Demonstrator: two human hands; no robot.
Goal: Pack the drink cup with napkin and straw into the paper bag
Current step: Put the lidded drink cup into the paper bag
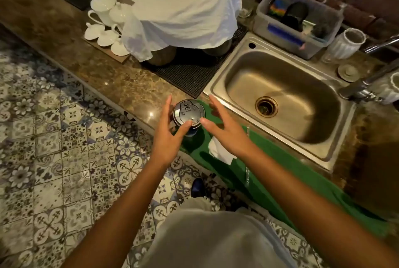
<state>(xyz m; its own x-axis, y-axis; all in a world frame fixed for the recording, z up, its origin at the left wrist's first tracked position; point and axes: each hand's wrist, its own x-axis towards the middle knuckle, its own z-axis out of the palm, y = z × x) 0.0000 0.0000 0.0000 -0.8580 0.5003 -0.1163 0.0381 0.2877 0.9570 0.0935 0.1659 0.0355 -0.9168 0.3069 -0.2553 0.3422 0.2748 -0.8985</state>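
A drink cup with a black lid point(188, 112) stands upright near the counter's front edge, at the left end of a green sheet point(265, 183). My left hand point(169, 138) is at the cup's left side, fingers stretched out and thumb resting on the lid. On the cup's right is my right hand point(223, 131), fingers spread and thumb tip at the lid's rim. A white napkin point(219, 152) lies on the green sheet, partly under my right wrist. A clear straw point(247, 166) lies just right of it. No paper bag is in view.
A steel sink point(218, 88) sits right of the cup, with a tap point(364, 86) at its far right. Behind are a black mat point(190, 71), a white cloth point(183, 15) over jars, white teapots point(103, 4) and a plastic tub point(278, 30). Patterned floor tiles lie to the left.
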